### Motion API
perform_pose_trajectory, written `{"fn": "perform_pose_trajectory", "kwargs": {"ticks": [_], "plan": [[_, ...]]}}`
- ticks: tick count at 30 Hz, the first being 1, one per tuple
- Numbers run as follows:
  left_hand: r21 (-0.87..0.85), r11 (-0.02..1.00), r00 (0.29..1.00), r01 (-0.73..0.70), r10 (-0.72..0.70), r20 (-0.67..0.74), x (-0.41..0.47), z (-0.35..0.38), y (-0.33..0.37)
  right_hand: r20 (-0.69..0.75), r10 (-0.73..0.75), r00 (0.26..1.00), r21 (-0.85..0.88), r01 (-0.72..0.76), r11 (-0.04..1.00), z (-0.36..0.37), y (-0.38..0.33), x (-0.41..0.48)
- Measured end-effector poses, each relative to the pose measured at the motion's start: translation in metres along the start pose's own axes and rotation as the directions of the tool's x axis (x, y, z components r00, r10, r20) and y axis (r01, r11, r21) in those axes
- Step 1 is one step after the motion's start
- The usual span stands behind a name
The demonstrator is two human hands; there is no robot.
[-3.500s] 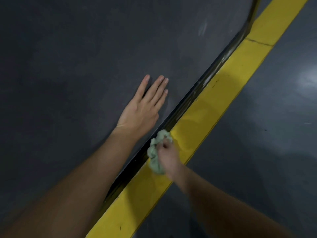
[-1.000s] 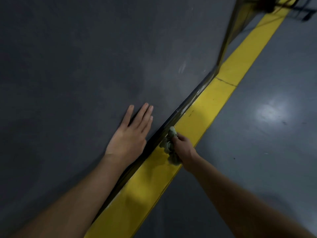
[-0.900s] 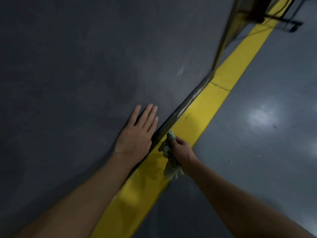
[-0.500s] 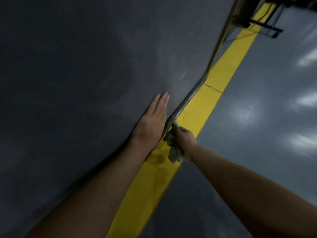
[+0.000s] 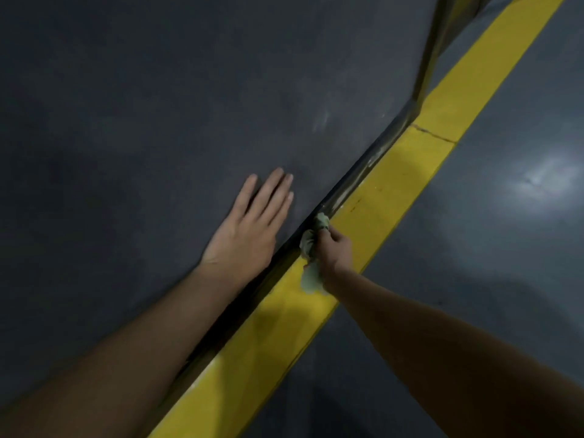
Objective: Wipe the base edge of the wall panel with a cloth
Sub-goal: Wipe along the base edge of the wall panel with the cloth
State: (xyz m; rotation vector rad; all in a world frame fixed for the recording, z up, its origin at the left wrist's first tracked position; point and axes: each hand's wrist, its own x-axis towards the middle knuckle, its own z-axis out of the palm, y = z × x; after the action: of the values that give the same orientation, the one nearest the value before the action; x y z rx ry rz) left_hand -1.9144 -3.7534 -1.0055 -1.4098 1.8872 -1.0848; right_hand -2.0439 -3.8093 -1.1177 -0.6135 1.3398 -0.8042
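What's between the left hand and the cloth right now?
Head view: between left hand and cloth, only bare wall panel and the dark base edge the cloth touches.

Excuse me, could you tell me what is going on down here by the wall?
A person is wiping the base edge of a dark grey wall panel. The right hand grips a bunched pale green cloth and presses it against the dark strip where the panel meets the yellow floor line. The left hand lies flat on the panel, fingers straight, apparently for support. Pale smudges show on the edge beyond the cloth, so that stretch seems not yet wiped.
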Motion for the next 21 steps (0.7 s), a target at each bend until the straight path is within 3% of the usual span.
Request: {"fn": "perform_pose_trajectory", "kwargs": {"ticks": [4, 8, 13, 18, 21], "plan": [[-0.029, 0.999, 0.995, -0.028, 0.031, 0.098, -0.003, -0.007, -0.001, -0.002, 0.052, 0.999, -0.04, -0.052, 0.998, 0.003, -0.008, -0.008], [-0.178, 0.981, 0.985, -0.076, 0.102, 0.139, 0.001, -0.016, -0.012, 0.116, 0.149, 0.982, -0.125, -0.134, 0.983, 0.0, -0.021, -0.025], [-0.115, 0.982, 0.966, -0.147, 0.167, 0.195, 0.042, -0.045, -0.027, 0.17, 0.162, 0.972, -0.151, -0.137, 0.979, -0.017, -0.028, -0.002], [-0.062, 0.997, 0.992, 0.044, -0.037, 0.12, 0.095, -0.056, -0.038, 0.195, 0.187, 0.963, -0.038, -0.183, 0.982, -0.032, -0.051, 0.036], [-0.096, 0.992, 0.995, 0.08, -0.074, 0.065, 0.107, -0.051, -0.035, 0.231, 0.176, 0.957, -0.053, -0.168, 0.984, -0.032, -0.049, 0.049]]}}
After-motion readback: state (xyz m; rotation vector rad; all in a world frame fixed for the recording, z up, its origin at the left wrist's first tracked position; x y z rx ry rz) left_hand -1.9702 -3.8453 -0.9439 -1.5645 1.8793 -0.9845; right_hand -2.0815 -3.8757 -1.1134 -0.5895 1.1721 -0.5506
